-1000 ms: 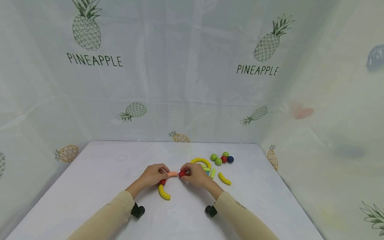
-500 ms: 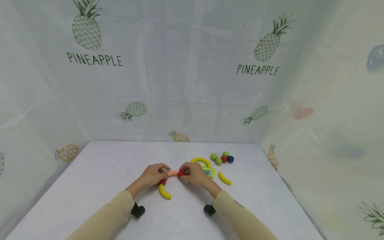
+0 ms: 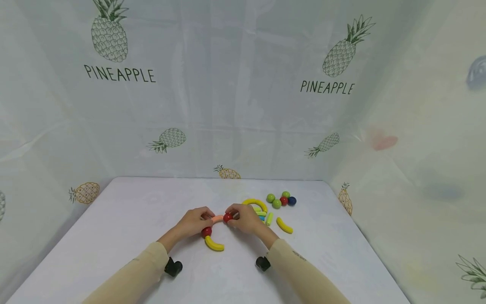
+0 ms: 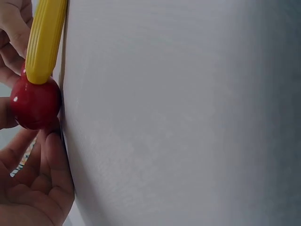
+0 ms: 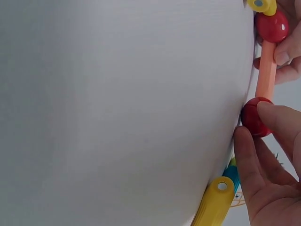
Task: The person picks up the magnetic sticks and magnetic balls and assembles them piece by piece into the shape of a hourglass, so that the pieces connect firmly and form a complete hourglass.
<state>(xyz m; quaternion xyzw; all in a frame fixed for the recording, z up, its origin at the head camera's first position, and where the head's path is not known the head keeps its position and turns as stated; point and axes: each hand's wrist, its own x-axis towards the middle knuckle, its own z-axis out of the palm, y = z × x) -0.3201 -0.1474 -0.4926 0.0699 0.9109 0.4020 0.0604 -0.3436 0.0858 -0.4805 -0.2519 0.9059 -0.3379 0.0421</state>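
My left hand [image 3: 195, 221] pinches an orange curved rod [image 5: 266, 70] near its left end, as the right wrist view shows. At that end sits a red ball [image 3: 206, 232], with a yellow curved rod [image 3: 214, 244] touching it and pointing right on the table. Between thumb and fingers of my right hand [image 3: 244, 218] is a second red ball [image 3: 227, 218], in contact with the orange rod's other end. The left wrist view shows the first red ball [image 4: 35, 106] and its yellow rod [image 4: 44, 42] up close, both joined.
Behind my right hand lie a large yellow curved rod [image 3: 256, 202] and short green and blue rods, partly hidden. A yellow curved rod [image 3: 284, 225] lies further right. Several balls, green, red and dark blue [image 3: 291, 201], cluster at the back right of the white table [image 3: 152, 194].
My right hand has moved slightly left, bringing its red ball from apart to touching the orange rod. The yellow rod on the left ball has swung round to point more to the right.
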